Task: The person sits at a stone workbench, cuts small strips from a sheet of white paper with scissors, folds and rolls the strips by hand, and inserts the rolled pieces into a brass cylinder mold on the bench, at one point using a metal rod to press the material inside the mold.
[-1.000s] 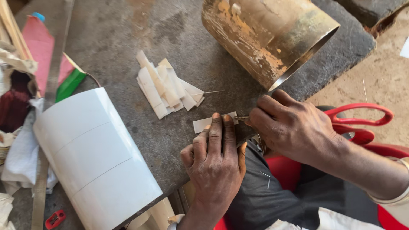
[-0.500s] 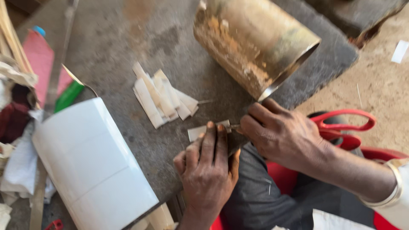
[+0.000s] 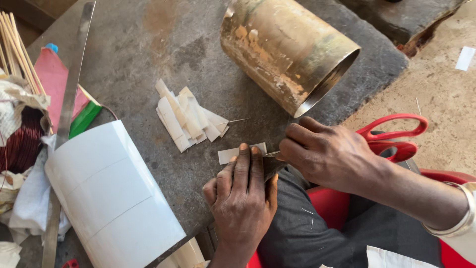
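- Two hands worked at the grey stone worktop (image 3: 148,59) edge.
- Left hand (image 3: 243,198) pressed flat, fingers extended, on a small white paper strip (image 3: 233,154).
- Right hand (image 3: 329,154) pinched a thin metal blade (image 3: 271,154) against that strip.

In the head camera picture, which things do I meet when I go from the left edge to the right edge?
Bundle of thin sticks → white roll → pile of white strips → left hand → right hand → red scissors.
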`<act>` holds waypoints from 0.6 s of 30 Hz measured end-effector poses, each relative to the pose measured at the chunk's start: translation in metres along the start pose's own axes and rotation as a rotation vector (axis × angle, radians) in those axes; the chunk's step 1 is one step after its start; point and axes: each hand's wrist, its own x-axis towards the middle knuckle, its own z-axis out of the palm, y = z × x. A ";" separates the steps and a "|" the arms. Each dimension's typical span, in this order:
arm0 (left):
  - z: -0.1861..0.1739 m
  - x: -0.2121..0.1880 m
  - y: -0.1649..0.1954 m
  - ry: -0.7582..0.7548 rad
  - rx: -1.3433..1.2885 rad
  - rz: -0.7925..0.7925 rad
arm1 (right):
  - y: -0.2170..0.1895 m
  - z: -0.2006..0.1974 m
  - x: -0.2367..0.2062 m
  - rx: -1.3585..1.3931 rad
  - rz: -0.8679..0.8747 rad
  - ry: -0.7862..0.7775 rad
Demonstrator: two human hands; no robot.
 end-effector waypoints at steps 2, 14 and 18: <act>0.003 -0.001 -0.001 0.015 0.004 0.011 | -0.002 0.003 -0.001 -0.013 0.033 0.019; 0.007 -0.003 -0.003 0.048 -0.001 0.022 | -0.022 0.013 0.007 -0.082 0.304 -0.116; 0.002 -0.005 -0.005 0.080 -0.048 0.044 | -0.027 0.011 0.009 -0.089 0.350 -0.106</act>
